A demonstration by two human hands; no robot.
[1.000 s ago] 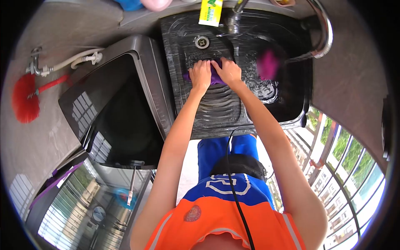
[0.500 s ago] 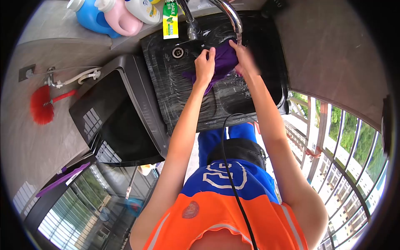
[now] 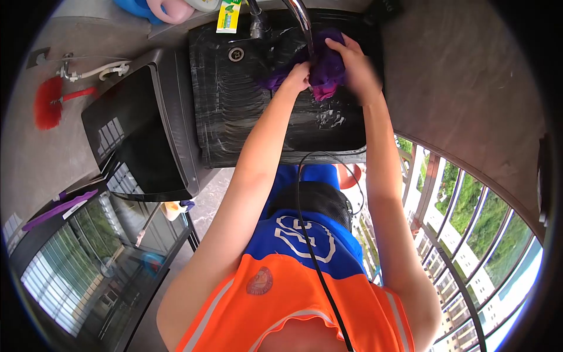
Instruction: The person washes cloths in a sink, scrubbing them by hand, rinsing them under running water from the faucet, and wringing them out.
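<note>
A wet purple cloth (image 3: 328,64) is bunched between my two hands under the chrome faucet (image 3: 300,17), above the black sink (image 3: 234,117). My left hand (image 3: 300,76) is closed on its left side, close to the spout's end. On the right, my right hand (image 3: 355,61) grips the cloth's upper right part, thumb on top; its wrist side is smeared by motion. A magenta patch of the fabric hangs below, between the hands. Part of the cloth trails left behind my left hand. White suds streak the ribbed washboard side of the sink.
A yellow-green toothpaste box (image 3: 228,16) and detergent bottles (image 3: 170,9) stand along the back ledge. Left of the sink is a dark-lidded washing machine (image 3: 132,135). A red brush (image 3: 48,102) hangs on the left wall; railings (image 3: 463,211) run along the right.
The cloth has been lifted and bunched further right under the spout. My left hand has moved right and closed on it; my right hand has shifted up and right. The camera view has shifted.
</note>
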